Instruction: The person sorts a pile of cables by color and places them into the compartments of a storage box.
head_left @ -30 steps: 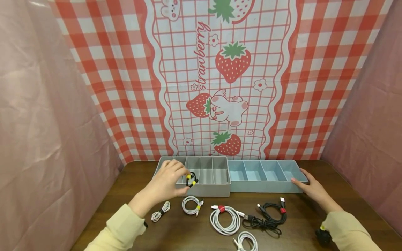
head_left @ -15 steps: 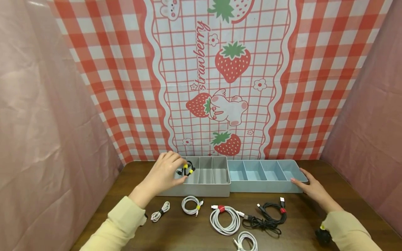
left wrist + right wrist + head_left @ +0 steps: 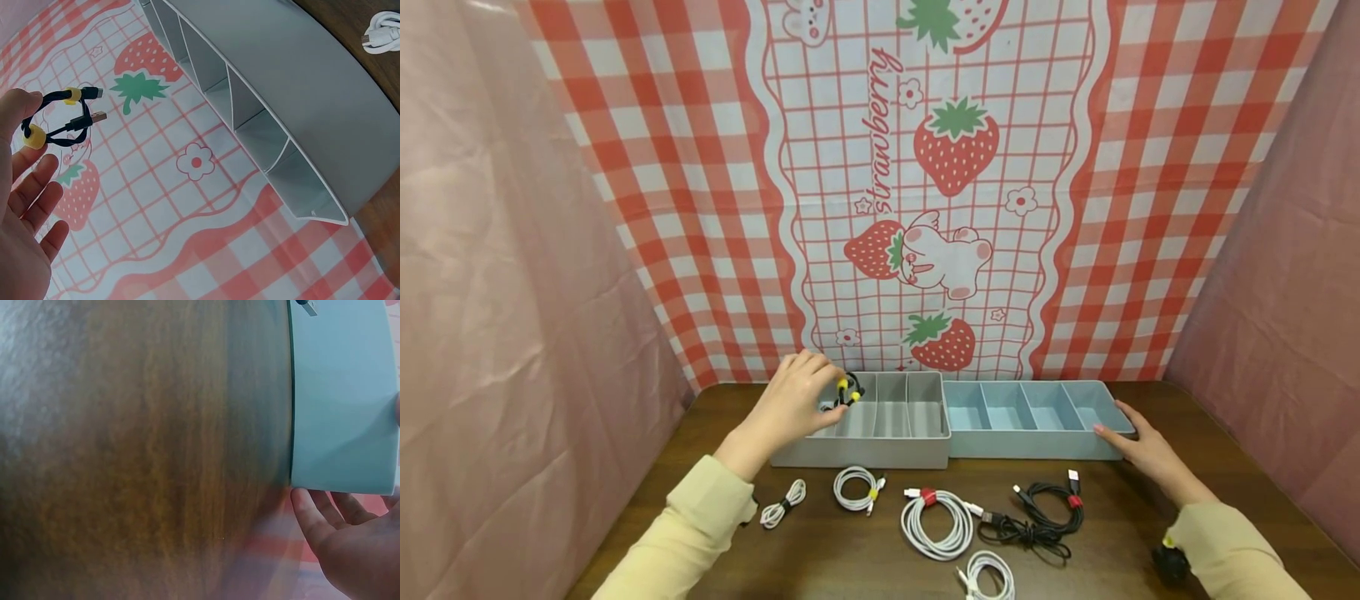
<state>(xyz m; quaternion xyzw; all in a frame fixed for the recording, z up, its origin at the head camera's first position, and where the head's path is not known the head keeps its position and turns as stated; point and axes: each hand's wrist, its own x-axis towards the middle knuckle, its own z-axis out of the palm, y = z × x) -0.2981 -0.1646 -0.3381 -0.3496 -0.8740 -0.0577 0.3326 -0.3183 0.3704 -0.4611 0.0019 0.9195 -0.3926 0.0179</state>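
Observation:
My left hand (image 3: 793,400) pinches a small coiled black cable (image 3: 57,95) between thumb and index finger. Two yellow ties wrap the coil, and its plugs stick out freely. Hand and cable are over the left part of a grey divided box (image 3: 872,454), hiding some of its compartments in the head view. Over on the right, my right hand (image 3: 1153,450) holds the end of a light blue divided box (image 3: 1037,446), its thumb at the top rim. In the right wrist view, fingertips (image 3: 301,499) lie against that box's end wall.
On the brown table in front of the boxes lie coiled white cables (image 3: 936,525), one with a red tie, a small white cable (image 3: 783,504) with a black tie, and black cables (image 3: 1052,510). A strawberry-print cloth (image 3: 955,150) hangs behind.
My left hand has moved up and slightly left with the black cable, from the front of the grey box to over its compartments. The right hand has stayed at the blue box.

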